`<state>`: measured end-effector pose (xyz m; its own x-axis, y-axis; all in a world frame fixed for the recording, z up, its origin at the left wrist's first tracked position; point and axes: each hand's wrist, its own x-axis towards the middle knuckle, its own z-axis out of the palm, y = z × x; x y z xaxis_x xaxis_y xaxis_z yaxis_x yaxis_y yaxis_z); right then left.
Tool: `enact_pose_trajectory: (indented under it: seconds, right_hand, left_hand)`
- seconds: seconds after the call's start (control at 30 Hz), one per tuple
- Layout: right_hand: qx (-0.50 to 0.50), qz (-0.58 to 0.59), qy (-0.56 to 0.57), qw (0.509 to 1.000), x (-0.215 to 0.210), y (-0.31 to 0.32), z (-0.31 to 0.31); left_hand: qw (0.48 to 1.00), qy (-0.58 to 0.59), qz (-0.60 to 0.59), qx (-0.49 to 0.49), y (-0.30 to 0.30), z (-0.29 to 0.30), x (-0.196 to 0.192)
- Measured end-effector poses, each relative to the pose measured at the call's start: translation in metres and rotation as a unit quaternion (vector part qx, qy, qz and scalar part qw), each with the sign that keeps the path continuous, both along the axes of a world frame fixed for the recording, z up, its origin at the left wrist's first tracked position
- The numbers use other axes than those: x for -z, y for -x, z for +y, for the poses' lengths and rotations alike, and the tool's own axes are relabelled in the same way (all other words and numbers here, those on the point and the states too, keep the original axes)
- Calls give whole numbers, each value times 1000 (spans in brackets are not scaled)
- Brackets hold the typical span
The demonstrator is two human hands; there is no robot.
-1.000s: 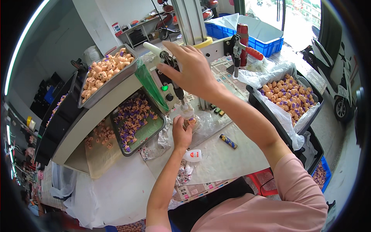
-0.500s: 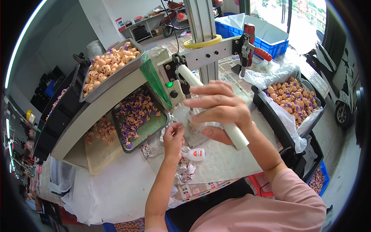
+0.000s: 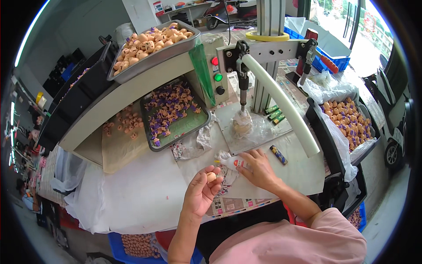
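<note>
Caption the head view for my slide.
Left hand holds a small tan piece; right hand touches a white bottle.

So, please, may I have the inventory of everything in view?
round piece: one, tan, in left hand
bottle: one, white, at right hand
metal tray: one, silver, upper left
shallow tray: one, dark, left
lined bin: one, black, right
small pieces: many, tan and purple, in trays and bin
press: one, grey, upper centre
lever: one, white, on press
lights: two, red and green, left of press
patterned tube: one, dark blue, beside right hand
crates: at least three, blue, back and below
left hand: one, bare, lower centre
right hand: one, bare, lower centre
</note>
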<state>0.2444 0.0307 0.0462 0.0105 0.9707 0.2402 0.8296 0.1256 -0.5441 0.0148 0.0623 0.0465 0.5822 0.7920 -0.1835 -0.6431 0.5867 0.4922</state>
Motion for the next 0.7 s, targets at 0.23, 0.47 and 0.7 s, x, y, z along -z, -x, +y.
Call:
enact_pose_trajectory:
  seconds: [0.23,0.47,0.7]
  right_hand:
    - [-33,140,6,990,-3,6,-5]
    - [-57,411,-41,909,-28,4,-26]
    - [-78,240,-130,959,-37,21,-40]
  left_hand:
    - [999,19,-19,-39,9,-26,17]
    - [998,19,8,-60,10,-35,36]
    - [996,-17,30,-85,2,-41,48]
